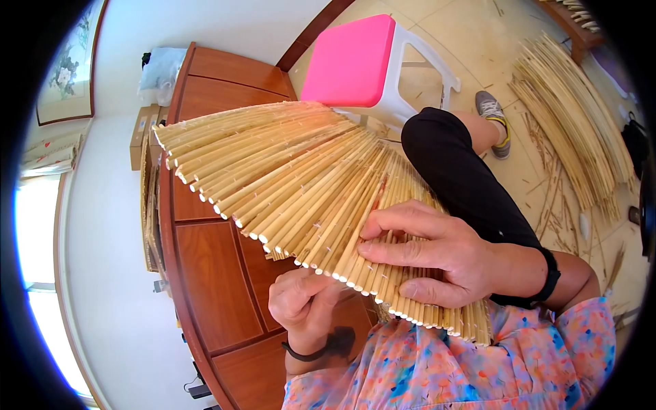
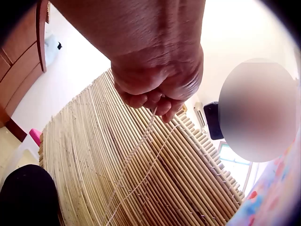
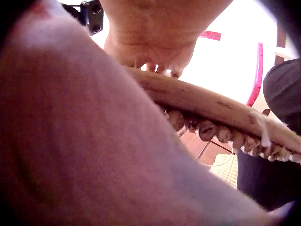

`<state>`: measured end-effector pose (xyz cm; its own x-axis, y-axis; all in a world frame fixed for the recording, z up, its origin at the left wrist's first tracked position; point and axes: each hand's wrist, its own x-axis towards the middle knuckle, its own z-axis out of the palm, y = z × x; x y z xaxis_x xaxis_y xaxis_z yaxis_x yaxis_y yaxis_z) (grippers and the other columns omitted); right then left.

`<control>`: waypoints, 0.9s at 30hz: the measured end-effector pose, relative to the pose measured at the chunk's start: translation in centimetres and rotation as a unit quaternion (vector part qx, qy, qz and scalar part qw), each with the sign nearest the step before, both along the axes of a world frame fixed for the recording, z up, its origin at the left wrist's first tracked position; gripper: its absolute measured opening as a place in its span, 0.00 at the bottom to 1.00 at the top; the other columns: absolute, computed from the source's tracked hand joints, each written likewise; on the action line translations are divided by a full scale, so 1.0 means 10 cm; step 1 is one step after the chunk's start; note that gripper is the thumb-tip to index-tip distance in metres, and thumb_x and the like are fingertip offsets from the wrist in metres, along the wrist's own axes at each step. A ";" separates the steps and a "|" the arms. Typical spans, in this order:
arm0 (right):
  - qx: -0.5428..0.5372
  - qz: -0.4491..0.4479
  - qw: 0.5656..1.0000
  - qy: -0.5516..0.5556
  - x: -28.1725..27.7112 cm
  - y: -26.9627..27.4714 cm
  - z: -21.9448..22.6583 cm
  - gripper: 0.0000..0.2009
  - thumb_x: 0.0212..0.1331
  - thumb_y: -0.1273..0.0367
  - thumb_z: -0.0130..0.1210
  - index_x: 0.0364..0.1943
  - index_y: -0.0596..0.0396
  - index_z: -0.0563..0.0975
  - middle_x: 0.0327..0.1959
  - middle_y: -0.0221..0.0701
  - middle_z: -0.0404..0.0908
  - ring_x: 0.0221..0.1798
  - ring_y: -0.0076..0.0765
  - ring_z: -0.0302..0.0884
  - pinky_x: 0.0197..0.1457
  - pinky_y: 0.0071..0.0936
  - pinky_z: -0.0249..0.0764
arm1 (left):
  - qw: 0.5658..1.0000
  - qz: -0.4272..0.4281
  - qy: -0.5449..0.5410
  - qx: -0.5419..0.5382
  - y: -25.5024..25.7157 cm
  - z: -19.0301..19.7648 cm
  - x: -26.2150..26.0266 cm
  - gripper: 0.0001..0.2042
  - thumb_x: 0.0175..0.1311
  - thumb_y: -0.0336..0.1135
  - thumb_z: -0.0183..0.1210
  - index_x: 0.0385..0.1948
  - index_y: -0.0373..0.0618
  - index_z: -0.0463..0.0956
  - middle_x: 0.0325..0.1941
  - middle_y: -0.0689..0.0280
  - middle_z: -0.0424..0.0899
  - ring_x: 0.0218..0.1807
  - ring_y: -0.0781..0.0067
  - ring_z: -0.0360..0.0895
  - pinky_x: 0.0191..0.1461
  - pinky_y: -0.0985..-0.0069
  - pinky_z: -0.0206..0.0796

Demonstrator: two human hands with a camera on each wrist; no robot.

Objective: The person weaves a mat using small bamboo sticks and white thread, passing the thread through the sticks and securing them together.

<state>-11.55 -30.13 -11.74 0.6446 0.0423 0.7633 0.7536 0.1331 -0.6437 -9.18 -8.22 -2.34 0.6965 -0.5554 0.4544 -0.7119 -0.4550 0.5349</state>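
Observation:
A curved mat of thin pale sticks (image 1: 273, 171) fans across the head view, its cut ends toward the lower left. On its upper face rests my right hand (image 1: 444, 256), thumb and fingers spread. At the mat's near edge my left hand (image 1: 304, 307) has bent fingers, partly hidden by the sticks. In the left wrist view the left hand (image 2: 160, 70) pinches a light cord (image 2: 141, 146) over the mat (image 2: 103, 155). The right wrist view has the right hand (image 3: 150, 37) behind a stick (image 3: 202, 101), fingertips partly hidden.
A white stool with a pink seat (image 1: 352, 61) stands beyond the mat, and a wooden cabinet (image 1: 219, 280) on the left. A raised knee (image 1: 437, 137) is beside the mat. Long sticks (image 1: 574, 123) and scraps lie on the floor at the right.

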 end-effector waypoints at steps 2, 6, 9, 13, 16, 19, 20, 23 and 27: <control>-0.002 0.000 1.000 -0.003 -0.01 -0.01 0.02 0.21 0.59 0.67 0.58 0.56 0.63 0.75 0.55 0.46 0.72 0.54 0.52 0.72 0.58 0.40 0.69 | 1.000 0.005 -0.019 0.001 -0.03 0.00 -0.01 0.07 0.45 0.17 0.64 0.25 0.40 0.79 0.15 0.66 0.73 0.15 0.72 0.68 0.21 0.78 0.57; -0.011 -0.003 1.000 -0.004 0.00 -0.02 0.02 0.22 0.59 0.67 0.59 0.56 0.63 0.75 0.57 0.47 0.71 0.54 0.53 0.72 0.60 0.40 0.69 | 0.999 0.025 -0.041 0.001 -0.03 -0.04 -0.04 0.08 0.44 0.18 0.65 0.25 0.42 0.80 0.14 0.67 0.71 0.15 0.72 0.66 0.21 0.78 0.55; -0.012 0.004 1.000 -0.001 -0.01 -0.02 0.02 0.22 0.59 0.67 0.59 0.56 0.63 0.75 0.57 0.47 0.71 0.55 0.54 0.72 0.60 0.41 0.69 | 0.998 0.026 -0.063 0.015 -0.02 -0.04 -0.05 0.08 0.44 0.19 0.65 0.25 0.42 0.80 0.14 0.68 0.69 0.15 0.72 0.64 0.20 0.78 0.55; -0.011 0.003 1.000 0.001 -0.01 -0.01 0.03 0.22 0.58 0.67 0.60 0.56 0.63 0.75 0.57 0.48 0.72 0.55 0.54 0.72 0.61 0.42 0.69 | 0.997 0.026 -0.074 0.000 -0.10 -0.04 -0.04 0.07 0.44 0.20 0.65 0.25 0.42 0.80 0.14 0.69 0.68 0.14 0.72 0.63 0.20 0.78 0.54; -0.018 -0.003 1.000 -0.002 -0.01 -0.01 0.02 0.22 0.59 0.66 0.60 0.56 0.63 0.75 0.57 0.48 0.72 0.55 0.54 0.72 0.61 0.42 0.69 | 0.997 0.025 -0.072 0.013 -0.12 0.00 -0.06 0.07 0.44 0.19 0.65 0.24 0.42 0.79 0.14 0.68 0.68 0.14 0.72 0.63 0.20 0.78 0.54; -0.021 -0.009 1.000 -0.005 -0.02 -0.01 0.03 0.22 0.59 0.66 0.59 0.56 0.63 0.75 0.57 0.48 0.72 0.55 0.54 0.72 0.61 0.42 0.69 | 0.996 0.024 -0.075 0.042 -0.11 0.05 -0.06 0.07 0.45 0.18 0.64 0.23 0.41 0.77 0.14 0.67 0.70 0.15 0.72 0.65 0.20 0.78 0.54; -0.020 -0.005 1.000 -0.005 -0.01 -0.01 0.03 0.22 0.59 0.65 0.59 0.56 0.63 0.75 0.57 0.48 0.72 0.55 0.54 0.72 0.61 0.42 0.69 | 0.995 0.023 -0.077 0.052 -0.12 0.05 -0.06 0.07 0.45 0.18 0.64 0.23 0.41 0.77 0.14 0.66 0.70 0.15 0.72 0.65 0.20 0.79 0.55; -0.019 0.004 1.000 -0.004 -0.01 -0.03 0.03 0.22 0.60 0.65 0.59 0.56 0.63 0.75 0.57 0.47 0.72 0.56 0.54 0.72 0.61 0.42 0.69 | 0.998 0.034 -0.051 0.008 -0.15 0.01 -0.07 0.07 0.46 0.18 0.64 0.23 0.40 0.76 0.15 0.66 0.73 0.15 0.72 0.68 0.20 0.78 0.56; -0.033 0.018 0.999 0.003 -0.01 -0.06 0.02 0.26 0.58 0.61 0.61 0.57 0.63 0.74 0.57 0.47 0.71 0.56 0.54 0.72 0.61 0.41 0.68 | 0.996 0.016 -0.062 0.054 -0.13 0.07 -0.06 0.07 0.47 0.17 0.64 0.24 0.39 0.76 0.16 0.65 0.75 0.16 0.71 0.70 0.20 0.79 0.59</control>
<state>-11.64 -30.72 -11.50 0.6465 0.1159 0.7540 0.7451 0.1163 -0.6568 -9.82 -9.54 -1.65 0.6572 -0.5839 0.4766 -0.7533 -0.5290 0.3907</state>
